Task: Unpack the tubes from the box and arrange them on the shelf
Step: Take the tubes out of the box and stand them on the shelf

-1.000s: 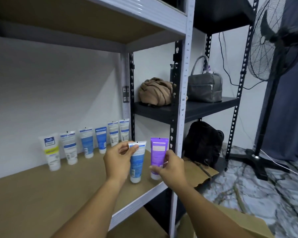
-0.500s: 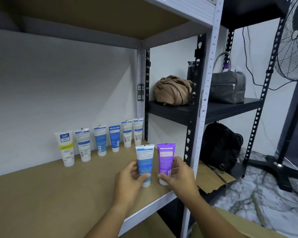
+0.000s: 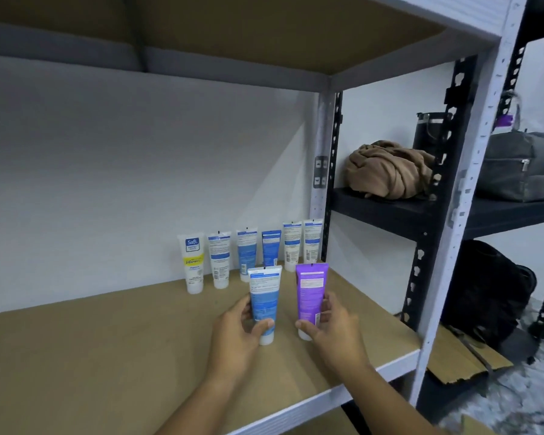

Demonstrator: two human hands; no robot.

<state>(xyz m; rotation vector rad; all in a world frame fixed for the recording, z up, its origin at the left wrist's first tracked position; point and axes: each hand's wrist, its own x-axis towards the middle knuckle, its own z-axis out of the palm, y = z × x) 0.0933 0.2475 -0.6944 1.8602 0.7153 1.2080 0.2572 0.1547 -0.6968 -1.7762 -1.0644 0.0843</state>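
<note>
Observed on the brown board shelf (image 3: 107,356) of the white metal rack: the person's left hand (image 3: 233,334) grips a blue-and-white plastic tube (image 3: 264,301), thumb across its lower front and fingers curled round its left side. The tube stands upright, cap down on the board. The right hand (image 3: 330,331) holds a purple plastic tube (image 3: 311,293) in like manner, thumb at the lower front near the white cap, fingers wrapped round the right edge. This tube also stands cap down, tilted slightly. The two tubes stand just beside one another, apart, with a narrow gap between them, near the front right part of the shelf.

Behind them, against the white back wall (image 3: 107,183), a row of six upright tubes (image 3: 252,255) stands cap down; the leftmost is a white tube with a yellow band (image 3: 193,265), the rest white and blue. The row ends near the rear right upright of the rack.

To the right, a black metal rack (image 3: 421,221) carries a bundled tan cloth (image 3: 390,171) and a grey zipped bag (image 3: 515,167). A black backpack (image 3: 484,293) rests below, beside flattened brown cardboard (image 3: 453,362) on the floor
</note>
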